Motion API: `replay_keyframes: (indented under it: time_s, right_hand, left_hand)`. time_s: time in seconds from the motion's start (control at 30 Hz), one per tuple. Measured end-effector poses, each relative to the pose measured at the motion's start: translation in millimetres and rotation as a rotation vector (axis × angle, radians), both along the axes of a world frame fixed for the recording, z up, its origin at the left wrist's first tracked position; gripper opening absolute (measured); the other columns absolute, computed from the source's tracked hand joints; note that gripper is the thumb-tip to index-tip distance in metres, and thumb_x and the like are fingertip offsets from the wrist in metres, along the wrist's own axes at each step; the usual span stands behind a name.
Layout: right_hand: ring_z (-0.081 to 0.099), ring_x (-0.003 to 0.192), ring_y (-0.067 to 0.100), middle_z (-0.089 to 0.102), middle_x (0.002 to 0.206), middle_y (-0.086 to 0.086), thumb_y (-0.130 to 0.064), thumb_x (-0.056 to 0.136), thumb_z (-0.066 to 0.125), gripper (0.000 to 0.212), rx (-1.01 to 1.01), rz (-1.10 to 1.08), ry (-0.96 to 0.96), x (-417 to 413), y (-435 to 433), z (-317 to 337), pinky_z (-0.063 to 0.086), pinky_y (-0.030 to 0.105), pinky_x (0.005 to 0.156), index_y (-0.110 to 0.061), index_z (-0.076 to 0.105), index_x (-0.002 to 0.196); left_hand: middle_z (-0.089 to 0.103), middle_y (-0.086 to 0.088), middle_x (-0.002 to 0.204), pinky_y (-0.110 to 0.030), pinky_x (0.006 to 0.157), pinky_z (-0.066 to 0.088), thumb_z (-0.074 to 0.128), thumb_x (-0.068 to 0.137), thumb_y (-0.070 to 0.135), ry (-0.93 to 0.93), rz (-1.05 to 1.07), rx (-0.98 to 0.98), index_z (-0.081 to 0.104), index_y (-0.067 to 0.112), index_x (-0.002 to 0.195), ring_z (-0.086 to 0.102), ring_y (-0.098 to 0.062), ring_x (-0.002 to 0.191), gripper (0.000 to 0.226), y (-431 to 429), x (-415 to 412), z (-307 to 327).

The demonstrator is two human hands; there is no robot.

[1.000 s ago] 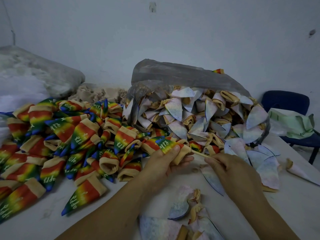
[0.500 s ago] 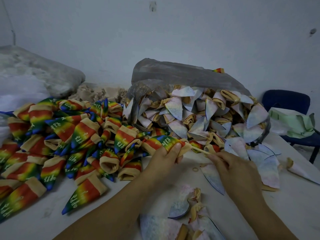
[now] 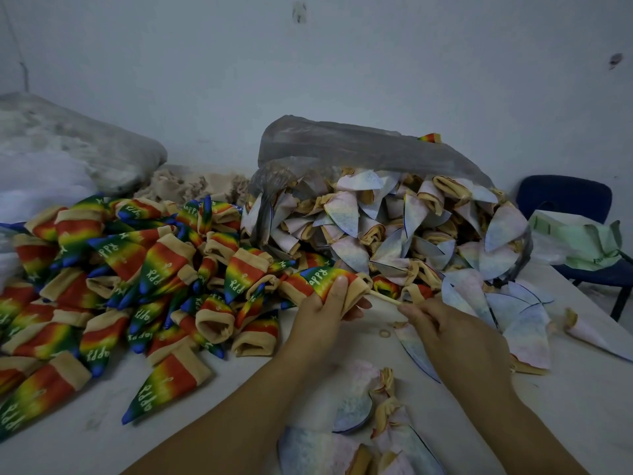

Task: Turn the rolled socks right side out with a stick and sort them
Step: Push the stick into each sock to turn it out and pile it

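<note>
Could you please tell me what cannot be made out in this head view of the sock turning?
Head view:
stick: one end hidden inside the rainbow sock held by the left hand, the other inside the right hand.
plastic bag: its deeper contents covered by the pale socks in front.
nearest socks, at the bottom: cut off by the frame edge.
</note>
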State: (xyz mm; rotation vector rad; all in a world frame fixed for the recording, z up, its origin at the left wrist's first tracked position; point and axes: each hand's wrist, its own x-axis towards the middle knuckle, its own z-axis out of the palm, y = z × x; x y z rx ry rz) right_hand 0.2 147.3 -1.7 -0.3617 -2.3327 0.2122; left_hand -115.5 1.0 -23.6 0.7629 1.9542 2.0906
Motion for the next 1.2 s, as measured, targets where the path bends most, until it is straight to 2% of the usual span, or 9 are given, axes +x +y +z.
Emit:
replay_keyframes:
  time_s: [0.13,0.27,0.43,0.6,0.77,0.97,1.07,1.13,1.2]
  right_hand:
    - [0.058,0.053,0.016,0.064,0.058,-0.004,-0.063,0.081,0.031,0.057,-0.034,-0.001,-0.032,-1.7,1.4,-3.4,0.042,0.028,0.048,-0.023,0.071,0.079]
    - [0.058,0.054,0.016,0.063,0.058,-0.005,-0.066,0.079,0.030,0.058,-0.078,0.000,-0.044,-1.7,2.6,-4.0,0.046,0.029,0.050,-0.025,0.070,0.079]
    - [0.052,0.053,0.008,0.056,0.054,-0.012,-0.068,0.078,0.029,0.054,-0.114,-0.026,-0.074,0.3,7.6,-7.0,0.033,0.019,0.046,-0.030,0.068,0.080]
    - [0.051,0.056,0.005,0.063,0.063,-0.010,-0.069,0.077,0.024,0.055,-0.181,-0.056,-0.138,-1.0,10.1,-10.6,0.033,0.019,0.049,-0.030,0.063,0.081]
    - [0.045,0.056,-0.007,0.057,0.063,-0.022,-0.059,0.088,0.037,0.037,-0.272,-0.060,-0.197,-4.1,5.9,-12.0,0.024,0.015,0.052,-0.031,0.057,0.074]
    - [0.051,0.060,0.009,0.055,0.052,-0.011,-0.050,0.090,0.049,0.041,-0.696,0.068,-0.117,-9.7,-8.2,-12.3,0.035,0.029,0.057,-0.027,0.057,0.057]
    - [0.055,0.071,0.008,0.060,0.066,-0.011,-0.051,0.091,0.048,0.041,-0.694,0.088,-0.171,-10.5,-13.6,-13.5,0.038,0.029,0.061,-0.026,0.058,0.059]
    - [0.057,0.071,0.008,0.062,0.067,-0.009,-0.052,0.090,0.047,0.040,-0.655,0.085,-0.197,-8.4,-9.2,-11.1,0.044,0.030,0.065,-0.027,0.059,0.060]
    - [0.057,0.066,0.005,0.063,0.066,-0.010,-0.057,0.088,0.045,0.039,-0.568,0.058,-0.228,-5.3,-3.1,-6.6,0.045,0.029,0.064,-0.030,0.057,0.062]
  left_hand:
    - [0.076,0.000,0.090,-0.031,0.090,0.054,0.037,0.089,0.062,-0.071,-0.046,0.055,0.078,0.029,0.076,0.067,-0.007,0.077,0.054,1.5,-5.6,-4.9]
    - [0.076,0.004,0.085,-0.021,0.080,0.050,0.037,0.088,0.065,-0.114,-0.045,0.036,0.080,0.032,0.082,0.068,-0.003,0.078,0.054,-0.2,-8.6,-6.5]
    - [0.075,-0.006,0.091,-0.037,0.092,0.047,0.052,0.081,0.063,-0.302,-0.019,0.225,0.081,0.024,0.088,0.065,-0.014,0.084,0.049,-3.1,-14.8,-7.5]
    - [0.068,-0.012,0.091,-0.033,0.082,0.040,0.049,0.089,0.057,-0.263,-0.082,0.293,0.081,0.023,0.089,0.056,-0.014,0.076,0.046,-2.5,-14.4,-6.5]
    - [0.066,-0.001,0.073,-0.025,0.074,0.044,0.049,0.091,0.052,-0.202,-0.068,0.218,0.075,0.023,0.068,0.057,-0.008,0.066,0.045,-4.0,-11.8,-2.8]
    - [0.062,-0.003,0.066,-0.018,0.066,0.047,0.042,0.103,0.037,-0.097,-0.006,0.173,0.068,0.010,0.070,0.055,-0.009,0.059,0.050,1.5,-6.0,3.9]
    - [0.059,-0.003,0.064,-0.023,0.062,0.043,0.040,0.105,0.034,-0.062,0.019,0.170,0.065,0.004,0.076,0.050,-0.011,0.057,0.048,0.6,-7.3,6.3]
    - [0.056,-0.002,0.062,-0.022,0.061,0.040,0.040,0.104,0.036,-0.053,0.024,0.126,0.064,-0.008,0.083,0.047,-0.010,0.055,0.054,-1.3,-9.0,3.3]
    - [0.054,0.004,0.059,-0.019,0.059,0.037,0.043,0.101,0.043,-0.098,0.008,0.105,0.065,-0.009,0.088,0.044,-0.008,0.054,0.057,-3.9,-9.0,0.6]
